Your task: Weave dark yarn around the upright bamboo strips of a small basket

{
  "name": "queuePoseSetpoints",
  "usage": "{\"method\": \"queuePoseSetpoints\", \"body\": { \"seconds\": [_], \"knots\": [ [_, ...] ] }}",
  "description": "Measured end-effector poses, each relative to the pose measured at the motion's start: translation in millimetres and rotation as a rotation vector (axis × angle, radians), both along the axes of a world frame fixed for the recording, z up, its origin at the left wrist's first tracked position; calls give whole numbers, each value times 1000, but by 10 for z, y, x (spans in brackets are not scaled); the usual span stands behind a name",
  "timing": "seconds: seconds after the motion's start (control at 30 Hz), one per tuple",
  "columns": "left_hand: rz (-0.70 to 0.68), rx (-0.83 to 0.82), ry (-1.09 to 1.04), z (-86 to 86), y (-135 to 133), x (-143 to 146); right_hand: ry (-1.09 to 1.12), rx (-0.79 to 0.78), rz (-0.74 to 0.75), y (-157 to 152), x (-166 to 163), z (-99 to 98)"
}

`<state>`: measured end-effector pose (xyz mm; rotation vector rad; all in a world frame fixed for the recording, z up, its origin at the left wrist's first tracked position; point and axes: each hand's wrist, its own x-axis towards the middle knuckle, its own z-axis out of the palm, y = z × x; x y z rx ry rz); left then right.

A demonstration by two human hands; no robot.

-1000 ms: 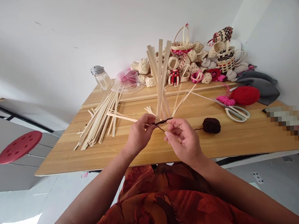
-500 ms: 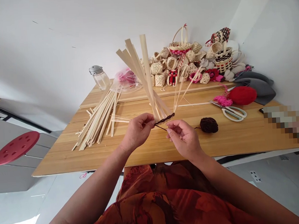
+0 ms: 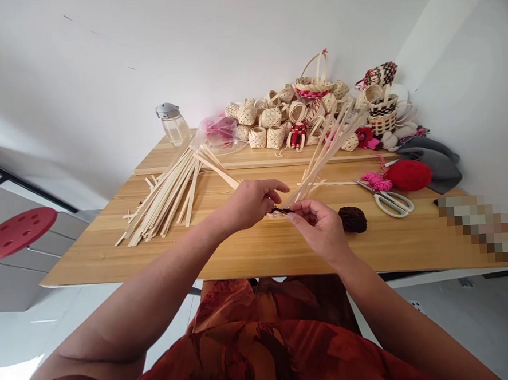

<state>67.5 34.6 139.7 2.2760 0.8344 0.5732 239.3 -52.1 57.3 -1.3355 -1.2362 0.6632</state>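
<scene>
My left hand point(image 3: 250, 203) grips the base of a bundle of pale bamboo strips point(image 3: 324, 148), which fan out toward the upper right and upper left over the wooden table point(image 3: 258, 253). My right hand point(image 3: 320, 227) pinches a dark brown yarn strand point(image 3: 281, 210) wound around the bundle's base. A ball of the same dark brown yarn point(image 3: 353, 219) lies on the table just right of my right hand.
A loose pile of bamboo strips point(image 3: 164, 198) lies at the table's left. Scissors point(image 3: 388, 200), a red yarn ball point(image 3: 408, 175) and pink yarn point(image 3: 377, 181) sit at the right. Several small woven baskets point(image 3: 301, 115) and a jar point(image 3: 173, 123) line the back. A red stool point(image 3: 13, 233) stands left.
The strip bundle has swung from upright, through a left lean, down to a low slant toward the right. My left hand has shifted right over its base; the right hand still pinches the yarn.
</scene>
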Motion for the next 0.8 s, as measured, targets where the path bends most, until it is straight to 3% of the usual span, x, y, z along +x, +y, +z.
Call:
{"method": "queuePoseSetpoints", "body": {
  "seconds": [0.23,0.57,0.8],
  "knots": [
    [37,-25,20,-23,1,30,20,-49,34,14,55,32],
    [77,44,15,-265,24,90,244,-108,104,33,39,21],
    [75,72,69,-297,2,94,157,-57,75,39,11,44]
  ]
}}
